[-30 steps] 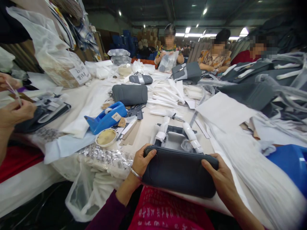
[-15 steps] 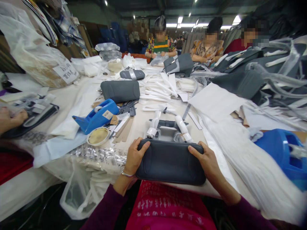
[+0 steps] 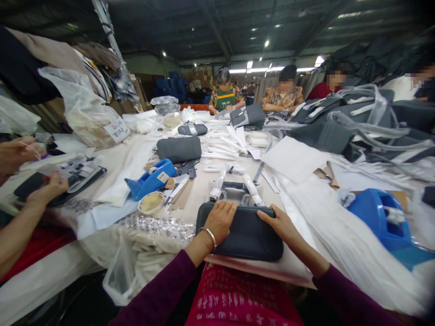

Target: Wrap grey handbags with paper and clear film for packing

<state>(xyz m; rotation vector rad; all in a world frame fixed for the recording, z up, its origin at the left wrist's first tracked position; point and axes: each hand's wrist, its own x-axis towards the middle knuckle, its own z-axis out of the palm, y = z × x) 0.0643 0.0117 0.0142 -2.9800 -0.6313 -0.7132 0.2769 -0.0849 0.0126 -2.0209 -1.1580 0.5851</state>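
Left hand [image 3: 220, 222] rests on dark bag [image 3: 248, 240], wrapped handles [image 3: 250, 188] beyond.

You're in a bag factory's packing hall: long cloth-covered work table [image 3: 136, 154] littered with white paper wrapping strips [image 3: 220, 151], a blue plastic tape dispenser [image 3: 151, 179], the dark grey fabric handbag [image 3: 244, 235] before you, heaped grey fabric bags [image 3: 340, 131], seated co-workers [image 3: 224, 93] opposite, ceiling strip lights [image 3: 258, 69].

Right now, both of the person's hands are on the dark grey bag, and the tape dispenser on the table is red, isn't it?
Not quite. The tape dispenser is blue, not red; the head view shows it on the table, to the left of the bag. The left hand and the right hand are both on the dark grey bag, as you said.
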